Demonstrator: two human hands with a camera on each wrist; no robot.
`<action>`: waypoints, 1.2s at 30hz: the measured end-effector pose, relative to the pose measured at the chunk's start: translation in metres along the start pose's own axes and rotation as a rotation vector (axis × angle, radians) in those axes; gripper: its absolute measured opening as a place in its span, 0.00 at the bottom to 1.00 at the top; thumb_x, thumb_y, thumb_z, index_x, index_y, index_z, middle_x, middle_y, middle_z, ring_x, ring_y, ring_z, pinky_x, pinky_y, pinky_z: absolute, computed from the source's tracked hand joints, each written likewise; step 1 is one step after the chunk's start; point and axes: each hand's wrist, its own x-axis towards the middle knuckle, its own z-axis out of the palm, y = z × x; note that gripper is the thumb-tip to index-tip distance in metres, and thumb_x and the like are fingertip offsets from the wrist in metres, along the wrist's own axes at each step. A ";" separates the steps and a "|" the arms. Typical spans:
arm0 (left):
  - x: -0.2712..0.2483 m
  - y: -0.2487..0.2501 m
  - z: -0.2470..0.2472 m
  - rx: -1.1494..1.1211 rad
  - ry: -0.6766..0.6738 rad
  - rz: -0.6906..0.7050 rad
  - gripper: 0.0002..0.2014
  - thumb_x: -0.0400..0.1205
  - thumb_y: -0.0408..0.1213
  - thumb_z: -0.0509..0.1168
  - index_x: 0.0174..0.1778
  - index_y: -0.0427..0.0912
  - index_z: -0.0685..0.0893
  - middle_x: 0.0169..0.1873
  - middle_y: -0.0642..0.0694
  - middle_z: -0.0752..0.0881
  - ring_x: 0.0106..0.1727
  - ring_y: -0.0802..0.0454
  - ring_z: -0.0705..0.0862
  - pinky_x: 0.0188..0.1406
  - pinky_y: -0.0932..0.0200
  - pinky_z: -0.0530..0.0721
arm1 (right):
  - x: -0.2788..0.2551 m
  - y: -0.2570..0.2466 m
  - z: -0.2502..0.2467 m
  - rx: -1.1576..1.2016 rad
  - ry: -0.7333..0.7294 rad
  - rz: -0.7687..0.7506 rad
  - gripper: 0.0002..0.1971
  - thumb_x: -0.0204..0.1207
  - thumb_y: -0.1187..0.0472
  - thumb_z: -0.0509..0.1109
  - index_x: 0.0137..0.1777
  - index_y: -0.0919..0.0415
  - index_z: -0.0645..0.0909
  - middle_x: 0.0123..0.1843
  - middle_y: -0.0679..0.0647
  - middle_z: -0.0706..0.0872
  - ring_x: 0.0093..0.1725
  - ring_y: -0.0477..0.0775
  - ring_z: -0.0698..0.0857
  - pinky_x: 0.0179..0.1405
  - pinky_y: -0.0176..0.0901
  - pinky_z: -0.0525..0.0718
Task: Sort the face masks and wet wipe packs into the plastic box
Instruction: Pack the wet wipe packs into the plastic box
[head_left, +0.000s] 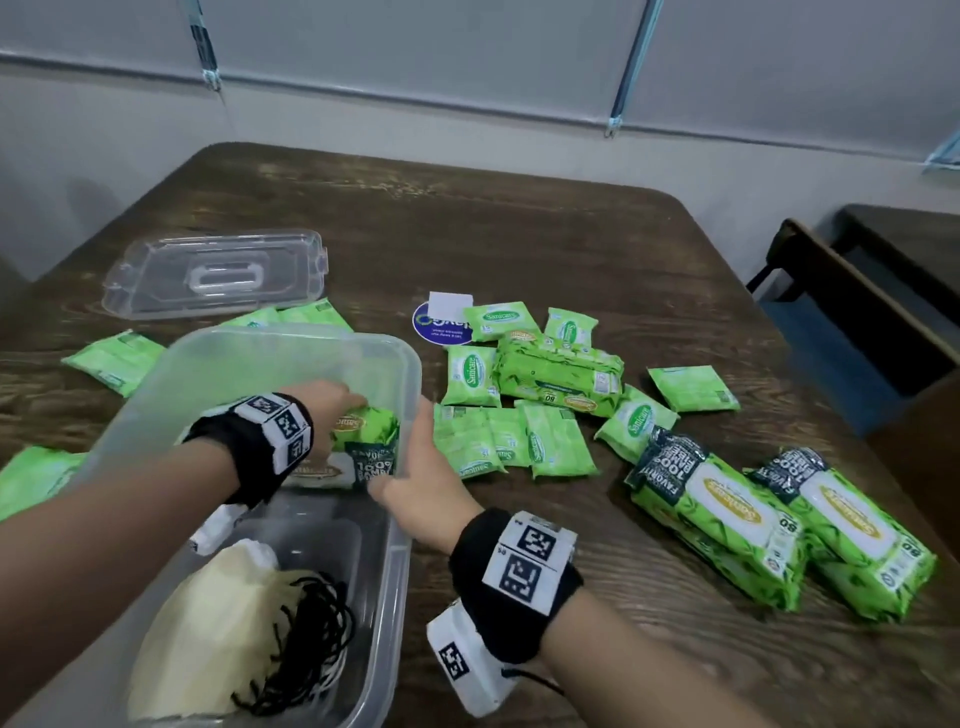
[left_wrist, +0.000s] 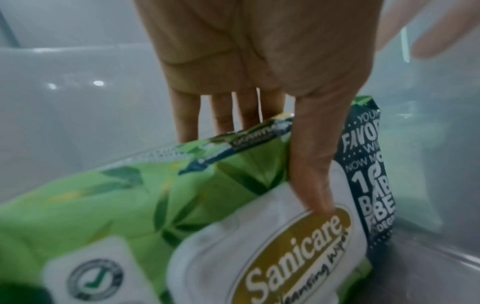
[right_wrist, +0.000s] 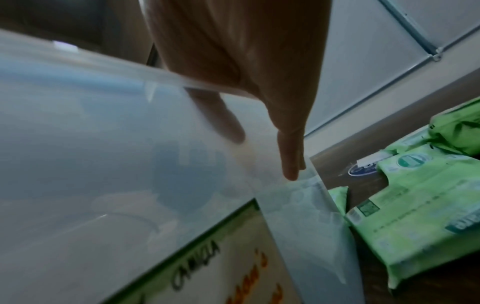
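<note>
The clear plastic box (head_left: 405, 364) stands at the near left of the table. Cream face masks (head_left: 208, 623) with black ear loops lie in its near end. My left hand (head_left: 337, 402) is inside the far end and grips a large green wipe pack (head_left: 369, 431). In the left wrist view the thumb lies on the front of the wipe pack (left_wrist: 182, 205) and the fingers behind it, at the left hand (left_wrist: 270, 170). My right hand (head_left: 421, 457) holds the box's right wall, thumb inside and fingers outside. Through the translucent box wall (right_wrist: 103, 144) the thumb of the right hand (right_wrist: 262, 154) shows.
The box lid (head_left: 218, 275) lies at the far left. Small green wipe packs (head_left: 498, 441) are strewn right of the box, others (head_left: 114, 358) to its left. Three large packs (head_left: 711, 514) (head_left: 852, 525) (head_left: 561, 374) lie on the right. A blue round sticker (head_left: 441, 327) is mid-table.
</note>
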 end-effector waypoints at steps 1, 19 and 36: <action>-0.002 0.000 0.000 0.046 0.002 0.010 0.42 0.71 0.45 0.75 0.79 0.49 0.61 0.68 0.45 0.75 0.70 0.46 0.75 0.63 0.56 0.76 | -0.001 0.001 0.000 0.001 -0.006 0.003 0.39 0.77 0.68 0.65 0.79 0.53 0.43 0.68 0.55 0.74 0.61 0.51 0.75 0.58 0.39 0.73; 0.013 0.057 -0.051 -0.508 0.560 -0.100 0.26 0.66 0.59 0.46 0.40 0.48 0.84 0.42 0.50 0.78 0.58 0.46 0.74 0.66 0.52 0.60 | -0.069 0.163 -0.276 -1.010 0.253 0.945 0.74 0.47 0.35 0.84 0.82 0.66 0.40 0.82 0.64 0.53 0.82 0.65 0.55 0.78 0.61 0.63; 0.016 0.057 -0.043 -0.619 0.607 -0.062 0.27 0.59 0.64 0.39 0.21 0.49 0.76 0.32 0.52 0.77 0.47 0.49 0.72 0.58 0.56 0.58 | -0.043 0.041 -0.167 0.743 0.262 0.103 0.31 0.57 0.48 0.74 0.58 0.66 0.80 0.43 0.59 0.89 0.38 0.57 0.88 0.44 0.48 0.86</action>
